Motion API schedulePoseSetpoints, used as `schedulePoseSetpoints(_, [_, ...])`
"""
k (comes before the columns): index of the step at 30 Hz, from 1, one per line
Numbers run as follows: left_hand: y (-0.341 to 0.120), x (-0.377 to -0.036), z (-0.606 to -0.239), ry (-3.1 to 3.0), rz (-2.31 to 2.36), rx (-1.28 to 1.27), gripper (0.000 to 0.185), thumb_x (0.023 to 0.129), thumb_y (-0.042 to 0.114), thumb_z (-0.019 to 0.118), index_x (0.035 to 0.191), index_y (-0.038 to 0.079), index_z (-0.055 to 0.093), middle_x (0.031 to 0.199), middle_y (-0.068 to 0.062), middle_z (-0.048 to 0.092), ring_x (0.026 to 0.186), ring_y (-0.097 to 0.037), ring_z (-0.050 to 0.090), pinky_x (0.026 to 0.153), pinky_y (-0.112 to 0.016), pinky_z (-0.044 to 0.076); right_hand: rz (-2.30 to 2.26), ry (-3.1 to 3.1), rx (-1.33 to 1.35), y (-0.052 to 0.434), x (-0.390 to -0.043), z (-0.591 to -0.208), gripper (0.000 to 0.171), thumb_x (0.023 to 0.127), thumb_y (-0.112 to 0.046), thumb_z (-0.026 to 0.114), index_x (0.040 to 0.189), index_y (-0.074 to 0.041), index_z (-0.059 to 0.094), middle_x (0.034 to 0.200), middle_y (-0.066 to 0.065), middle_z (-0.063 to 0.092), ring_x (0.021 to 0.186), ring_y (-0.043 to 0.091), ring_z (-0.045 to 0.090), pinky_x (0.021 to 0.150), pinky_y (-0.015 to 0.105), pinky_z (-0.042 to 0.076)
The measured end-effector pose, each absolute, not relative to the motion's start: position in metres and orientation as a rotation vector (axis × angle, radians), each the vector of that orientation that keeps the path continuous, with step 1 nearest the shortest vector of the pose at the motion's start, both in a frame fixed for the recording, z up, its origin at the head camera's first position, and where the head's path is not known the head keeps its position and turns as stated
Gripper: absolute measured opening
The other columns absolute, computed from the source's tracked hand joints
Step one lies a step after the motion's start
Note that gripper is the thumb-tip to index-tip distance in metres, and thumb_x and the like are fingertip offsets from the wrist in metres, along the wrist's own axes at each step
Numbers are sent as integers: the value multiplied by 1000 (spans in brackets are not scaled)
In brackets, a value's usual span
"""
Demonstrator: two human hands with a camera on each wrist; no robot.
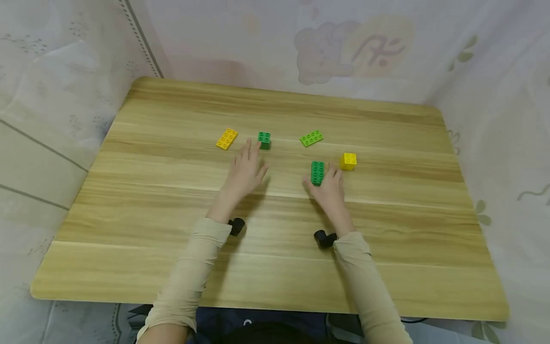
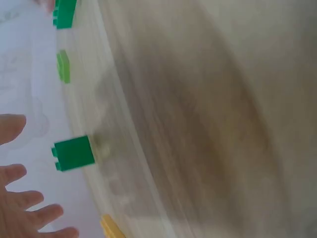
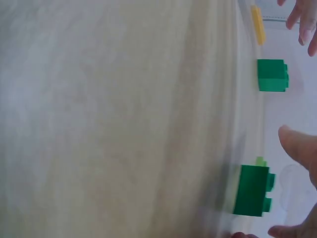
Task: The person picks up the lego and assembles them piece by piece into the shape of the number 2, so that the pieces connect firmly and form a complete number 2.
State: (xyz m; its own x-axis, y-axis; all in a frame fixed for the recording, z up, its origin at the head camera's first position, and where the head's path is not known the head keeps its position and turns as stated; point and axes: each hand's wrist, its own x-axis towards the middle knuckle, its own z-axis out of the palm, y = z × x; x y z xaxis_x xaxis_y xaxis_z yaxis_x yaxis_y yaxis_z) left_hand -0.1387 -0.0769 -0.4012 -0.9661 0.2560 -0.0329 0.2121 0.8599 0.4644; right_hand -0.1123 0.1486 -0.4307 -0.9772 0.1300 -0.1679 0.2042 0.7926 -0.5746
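My left hand (image 1: 246,174) hovers with spread fingers just short of a small dark green block (image 1: 264,140). In the left wrist view a gap shows between this block (image 2: 74,153) and the fingers. My right hand (image 1: 330,188) is around a longer dark green block (image 1: 317,173), thumb on its left and fingers on its right. The right wrist view shows the thumb (image 3: 299,146) apart from that block (image 3: 251,191); the other fingers are partly cut off by the frame. A yellow block (image 1: 348,161) stands just right of the right fingertips.
A flat orange-yellow block (image 1: 227,139) lies left of the small green one. Farther back sits a flat light green block (image 1: 311,138). The wooden table (image 1: 275,282) has patterned curtains (image 1: 258,43) behind it and at both sides. Black wrist devices (image 1: 325,239) hang by both wrists.
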Motion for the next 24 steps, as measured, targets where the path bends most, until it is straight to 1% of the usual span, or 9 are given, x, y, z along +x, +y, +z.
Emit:
schedulePoseSetpoints(2, [-81, -148, -404, 2897, 758, 391, 66, 94, 28, 49, 144, 0, 16, 149, -28, 11, 134, -45, 22, 108, -58, 23, -944, 2833, 310, 148, -115, -434, 92, 83, -52, 58, 141, 2, 12, 132, 29, 26, 117, 39, 34, 98, 50, 38])
schedulePoseSetpoints(5, [-88, -162, -407, 2810, 833, 389, 68, 93, 23, 52, 144, -2, 14, 149, -29, 8, 135, -45, 20, 108, -54, 25, -924, 2837, 345, 146, -119, -438, 90, 82, -50, 59, 139, 5, 16, 128, 30, 29, 113, 38, 35, 95, 47, 39])
schedulePoseSetpoints(8, [-92, -174, -409, 2705, 913, 337, 73, 91, 20, 55, 145, 1, 9, 150, -27, 4, 137, -42, 14, 110, -51, 23, -890, 2843, 358, 145, -123, -441, 82, 83, -47, 60, 134, 6, 24, 123, 28, 33, 108, 36, 37, 91, 45, 40])
schedulePoseSetpoints(10, [-93, -182, -410, 2651, 944, 312, 76, 90, 18, 56, 145, 2, 6, 150, -26, 3, 138, -41, 13, 111, -50, 22, -871, 2844, 349, 144, -126, -443, 74, 84, -43, 61, 131, 6, 29, 121, 27, 37, 106, 35, 39, 89, 43, 41])
schedulePoseSetpoints(13, [-94, -193, -410, 2605, 985, 299, 79, 88, 15, 59, 145, 2, 6, 150, -26, 7, 138, -39, 16, 112, -47, 21, -892, 2831, 336, 143, -130, -442, 63, 85, -35, 62, 128, 4, 36, 121, 24, 40, 105, 33, 42, 89, 42, 42])
schedulePoseSetpoints(16, [-92, -203, -410, 2582, 1026, 300, 79, 87, 13, 61, 144, 1, 9, 148, -26, 12, 136, -38, 20, 113, -45, 21, -911, 2815, 283, 142, -135, -440, 57, 86, -30, 61, 129, 0, 39, 125, 23, 40, 109, 32, 42, 91, 43, 42])
schedulePoseSetpoints(19, [-91, -210, -410, 2567, 1060, 298, 76, 87, 13, 61, 143, 0, 12, 146, -26, 17, 135, -37, 23, 113, -44, 21, -922, 2795, 202, 140, -140, -438, 55, 87, -29, 61, 131, -3, 40, 128, 23, 40, 112, 32, 41, 93, 44, 41])
schedulePoseSetpoints(24, [-89, -218, -411, 2579, 1029, 332, 74, 86, 16, 63, 141, -1, 18, 142, -25, 26, 132, -34, 30, 112, -42, 24, -906, 2752, 96, 134, -149, -438, 54, 87, -29, 61, 132, -6, 41, 128, 21, 41, 113, 32, 41, 95, 44, 40])
